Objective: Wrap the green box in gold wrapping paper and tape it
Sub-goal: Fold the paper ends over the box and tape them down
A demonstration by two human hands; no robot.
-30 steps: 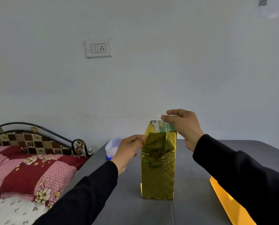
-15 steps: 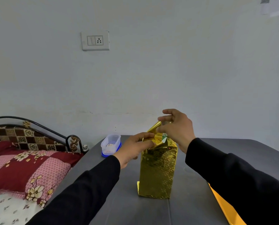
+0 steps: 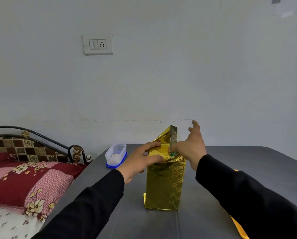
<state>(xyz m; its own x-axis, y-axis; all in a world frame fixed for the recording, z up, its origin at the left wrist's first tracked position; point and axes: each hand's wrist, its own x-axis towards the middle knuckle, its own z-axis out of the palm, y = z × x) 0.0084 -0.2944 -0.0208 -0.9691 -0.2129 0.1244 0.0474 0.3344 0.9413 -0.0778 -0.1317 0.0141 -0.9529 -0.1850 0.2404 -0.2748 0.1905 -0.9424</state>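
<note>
Gold wrapping paper (image 3: 165, 185) covers the green box (image 3: 173, 154), which stands upright on the grey table (image 3: 230, 163). At its top, the left hand (image 3: 140, 161) pinches a folded flap while the right hand (image 3: 190, 149) presses paper down, outer fingers spread.

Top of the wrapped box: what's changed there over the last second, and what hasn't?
The near flap of gold paper has been folded down over the top; a second ago the end stood open. The left hand moved from the box's side to pinch that fold, and the right hand came down from above to press it. A far flap still stands up. The box stays upright on the table.
</note>
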